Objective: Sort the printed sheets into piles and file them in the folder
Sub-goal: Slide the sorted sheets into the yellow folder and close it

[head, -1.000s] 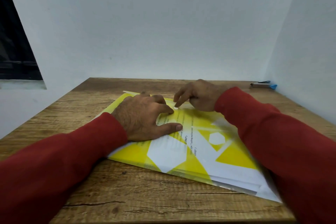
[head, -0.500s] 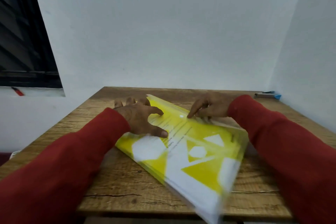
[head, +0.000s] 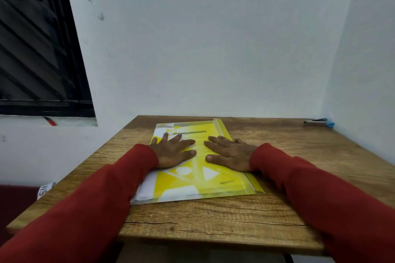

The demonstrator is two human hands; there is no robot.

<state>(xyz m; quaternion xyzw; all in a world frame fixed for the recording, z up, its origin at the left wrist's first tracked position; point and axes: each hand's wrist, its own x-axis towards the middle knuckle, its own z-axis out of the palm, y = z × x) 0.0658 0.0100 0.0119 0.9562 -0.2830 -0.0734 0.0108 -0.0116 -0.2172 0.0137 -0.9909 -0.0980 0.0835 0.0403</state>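
Folder (head: 198, 174), yellow with white shapes on it, lies flat on the wooden table (head: 213, 215). It sits near the middle of the table, with one short end by the back wall and the other end closer to the person. You can see through it a little. Printed sheets (head: 143, 188) are inside, and their white edges show along the left side and at the near left corner.

Both hands lie flat on top of the folder. The left hand (head: 174, 152) is palm down on the left half. Its fingers are straight and spread apart, pointing away and a bit to the right. Its thumb points toward the other hand. The right hand (head: 229, 155) is palm down on the right half. Its fingers are straight too, spread a little, and point away and to the left. Neither hand holds or pinches anything. They only press on the folder. The two thumbs are close together but do not touch.

Both arms come in from the bottom corners and wear red sleeves (head: 310, 188). The wrists rest low on the folder.

At the far right corner of the table lies a small blue and grey thing (head: 318, 122). I cannot tell what it is. A dark window (head: 38, 49) is in the wall on the left.
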